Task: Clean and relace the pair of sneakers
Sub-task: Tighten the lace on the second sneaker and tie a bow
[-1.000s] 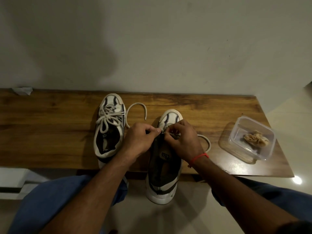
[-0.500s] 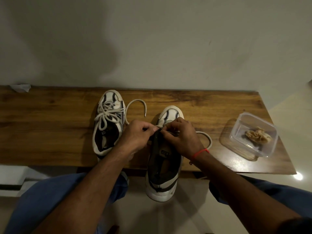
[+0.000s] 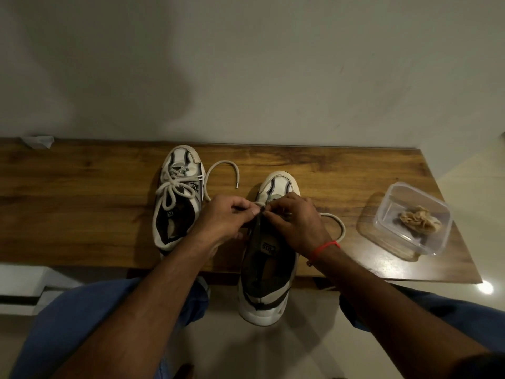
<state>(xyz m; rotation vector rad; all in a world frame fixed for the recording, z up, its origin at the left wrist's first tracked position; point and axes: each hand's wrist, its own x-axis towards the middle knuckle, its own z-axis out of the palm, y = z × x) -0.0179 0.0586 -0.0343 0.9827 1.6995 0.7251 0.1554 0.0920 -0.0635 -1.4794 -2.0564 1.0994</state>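
Note:
Two white and dark sneakers rest on a wooden bench [image 3: 82, 203]. The left sneaker [image 3: 177, 195] is laced and tied in a bow. The right sneaker [image 3: 269, 258] hangs its heel over the bench's front edge, tongue open. A white lace [image 3: 221, 170] loops out on both sides of it. My left hand [image 3: 224, 217] and my right hand [image 3: 295, 222] meet over its lowest eyelets, each pinching the lace near the toe. My fingers hide the eyelets themselves.
A clear plastic box [image 3: 412, 217] with a crumpled tan cloth [image 3: 419, 220] inside stands at the bench's right end. A scrap of white paper [image 3: 38, 141] lies at the back left against the wall. My blue-clad knees are under the bench's front edge.
The view has shifted slightly. My hands stay pinched at the right sneaker's front eyelets with only small finger movements. The lace loops lie about as before.

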